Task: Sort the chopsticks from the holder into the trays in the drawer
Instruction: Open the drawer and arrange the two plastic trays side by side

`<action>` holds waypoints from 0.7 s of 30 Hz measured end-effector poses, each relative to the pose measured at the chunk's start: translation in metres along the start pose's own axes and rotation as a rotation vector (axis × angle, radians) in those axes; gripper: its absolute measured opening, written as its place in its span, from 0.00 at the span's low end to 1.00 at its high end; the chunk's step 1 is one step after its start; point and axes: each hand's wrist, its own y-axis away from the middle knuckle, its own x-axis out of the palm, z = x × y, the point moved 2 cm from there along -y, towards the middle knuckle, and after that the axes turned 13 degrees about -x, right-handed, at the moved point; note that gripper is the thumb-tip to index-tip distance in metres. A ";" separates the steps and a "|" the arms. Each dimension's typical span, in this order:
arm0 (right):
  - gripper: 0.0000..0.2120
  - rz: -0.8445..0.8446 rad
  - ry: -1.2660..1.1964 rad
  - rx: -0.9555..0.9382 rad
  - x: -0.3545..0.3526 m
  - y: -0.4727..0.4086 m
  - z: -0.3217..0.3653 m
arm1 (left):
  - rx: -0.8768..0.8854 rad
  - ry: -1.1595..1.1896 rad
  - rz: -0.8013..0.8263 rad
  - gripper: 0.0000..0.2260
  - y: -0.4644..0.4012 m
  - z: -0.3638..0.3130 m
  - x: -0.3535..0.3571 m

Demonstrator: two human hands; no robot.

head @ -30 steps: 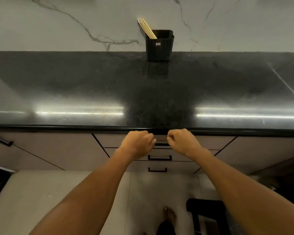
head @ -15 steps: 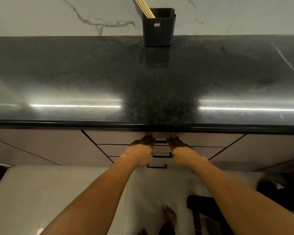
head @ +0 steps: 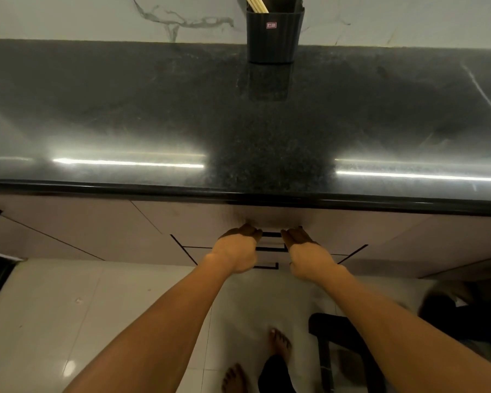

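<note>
Black and ribbed, the holder (head: 275,35) stood at the desk's (head: 153,109) back edge, straight beyond both hands, chopsticks (head: 255,3) leaning left. Left hand (head: 236,251) and right hand (head: 309,253) had fingers curled on the shut top drawer (head: 272,219), equally near; trays hidden.

**Chopsticks, holder, drawer**

Holder (head: 275,32): dark, ribbed, squarish cup with a small red-and-white label, upright at top centre of the frame. Chopsticks (head: 256,3): pale wooden sticks, leaning left in its left corner, tops cut off by the frame edge. Drawer (head: 267,219): beige front, centre frame; trays not visible.
</note>
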 end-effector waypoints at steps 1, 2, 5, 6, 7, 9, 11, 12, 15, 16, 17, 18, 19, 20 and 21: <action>0.36 -0.014 0.002 -0.007 0.004 0.006 0.003 | 0.012 -0.001 -0.020 0.25 0.006 0.001 0.002; 0.35 -0.026 0.005 -0.007 0.008 0.012 0.006 | 0.030 -0.001 -0.046 0.24 0.012 0.000 0.004; 0.34 -0.027 0.012 0.008 0.022 0.030 0.014 | 0.087 -0.027 -0.093 0.20 0.035 0.001 0.011; 0.35 -0.008 0.010 0.006 0.029 0.038 0.018 | 0.105 -0.038 -0.083 0.20 0.045 0.003 0.015; 0.35 0.019 0.008 0.001 0.038 0.047 0.022 | 0.127 -0.051 -0.066 0.21 0.056 0.005 0.020; 0.36 0.045 0.009 -0.016 0.058 0.067 0.030 | 0.177 -0.086 -0.043 0.23 0.080 0.010 0.035; 0.39 0.041 0.020 -0.040 0.072 0.084 0.039 | 0.206 -0.114 -0.044 0.25 0.101 0.014 0.048; 0.40 0.050 0.020 -0.051 0.077 0.091 0.043 | 0.212 -0.122 -0.039 0.25 0.110 0.015 0.053; 0.40 0.105 0.017 -0.070 0.085 0.111 0.054 | 0.216 -0.125 -0.015 0.25 0.132 0.015 0.066; 0.40 0.121 0.017 -0.077 0.087 0.118 0.057 | 0.215 -0.120 -0.006 0.25 0.139 0.015 0.069; 0.40 0.132 0.016 -0.083 0.089 0.123 0.059 | 0.214 -0.110 0.005 0.25 0.145 0.016 0.072; 0.40 0.139 0.013 -0.085 0.091 0.128 0.062 | 0.211 -0.099 0.013 0.25 0.150 0.016 0.075; 0.39 0.144 0.008 -0.082 0.093 0.133 0.064 | 0.208 -0.092 0.018 0.25 0.154 0.017 0.078; 0.38 0.147 0.003 -0.076 0.095 0.136 0.066 | 0.205 -0.088 0.022 0.25 0.158 0.016 0.081; 0.37 0.151 0.003 -0.071 0.097 0.139 0.068 | 0.200 -0.086 0.023 0.25 0.161 0.016 0.083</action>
